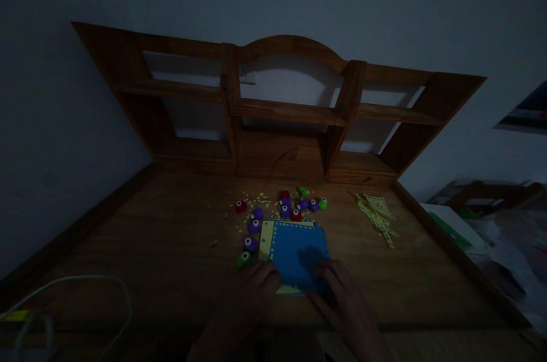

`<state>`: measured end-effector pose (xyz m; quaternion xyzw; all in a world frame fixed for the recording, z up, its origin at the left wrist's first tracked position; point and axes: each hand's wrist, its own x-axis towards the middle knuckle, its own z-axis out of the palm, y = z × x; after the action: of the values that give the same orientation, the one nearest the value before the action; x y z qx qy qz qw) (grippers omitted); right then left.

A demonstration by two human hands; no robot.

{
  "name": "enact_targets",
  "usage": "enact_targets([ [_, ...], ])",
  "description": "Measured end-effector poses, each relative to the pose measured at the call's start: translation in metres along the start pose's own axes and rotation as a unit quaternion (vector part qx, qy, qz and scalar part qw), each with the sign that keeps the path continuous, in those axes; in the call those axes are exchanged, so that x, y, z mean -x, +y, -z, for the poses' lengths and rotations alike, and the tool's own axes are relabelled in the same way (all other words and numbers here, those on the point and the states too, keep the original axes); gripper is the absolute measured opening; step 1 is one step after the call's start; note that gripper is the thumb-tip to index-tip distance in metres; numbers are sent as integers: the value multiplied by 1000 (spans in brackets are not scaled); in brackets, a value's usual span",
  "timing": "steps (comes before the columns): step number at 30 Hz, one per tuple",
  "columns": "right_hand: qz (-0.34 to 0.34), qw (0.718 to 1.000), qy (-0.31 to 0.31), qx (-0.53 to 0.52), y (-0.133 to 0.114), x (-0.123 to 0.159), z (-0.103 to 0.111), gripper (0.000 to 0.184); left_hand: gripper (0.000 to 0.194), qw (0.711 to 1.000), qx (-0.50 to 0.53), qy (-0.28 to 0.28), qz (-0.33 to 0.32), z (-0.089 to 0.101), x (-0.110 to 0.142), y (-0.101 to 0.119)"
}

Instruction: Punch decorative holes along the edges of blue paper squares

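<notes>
A blue sheet of paper (294, 248) with small punched shapes along its edges lies on top of a pale yellow sheet (265, 236). My left hand (258, 285) is closed at the lower left corner of the blue sheet, fingers curled over its edge. At the lower right, my right hand (337, 288) pinches the same sheet, fingers on top and thumb by the near edge. Close to my left hand sit a green craft punch (243, 260) and a purple craft punch (250, 244). The picture is dark, so fine finger detail is hard to see.
Several more punches, including a red punch (241, 206), lie beyond the sheets among scattered paper bits (260, 198). Yellow punched strips (376, 214) are to the right. A wooden shelf unit (282, 114) backs the desk; a white cable (85, 277) loops at left.
</notes>
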<state>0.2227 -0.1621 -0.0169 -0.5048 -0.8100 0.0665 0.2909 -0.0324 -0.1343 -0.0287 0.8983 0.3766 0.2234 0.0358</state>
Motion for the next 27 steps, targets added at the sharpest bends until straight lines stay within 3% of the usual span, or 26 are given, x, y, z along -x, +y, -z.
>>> enact_targets([
  [4, -16, 998, -66, -16, 1, -10, -1, 17, 11, 997, 57, -12, 43, 0, -7, -2],
  [10, -5, 984, -169, -62, -3, -29, 20, 14, 10, 982, 157, -38, 99, 8, -20, 0],
  [17, -28, 978, -183, -95, -1, -33, 25, 19, 16, 976, 168, -43, 133, 6, -27, 1],
  [27, -24, 978, -170, -119, 5, -40, 20, 17, 18, 977, 160, -55, 132, 10, -30, 1],
])
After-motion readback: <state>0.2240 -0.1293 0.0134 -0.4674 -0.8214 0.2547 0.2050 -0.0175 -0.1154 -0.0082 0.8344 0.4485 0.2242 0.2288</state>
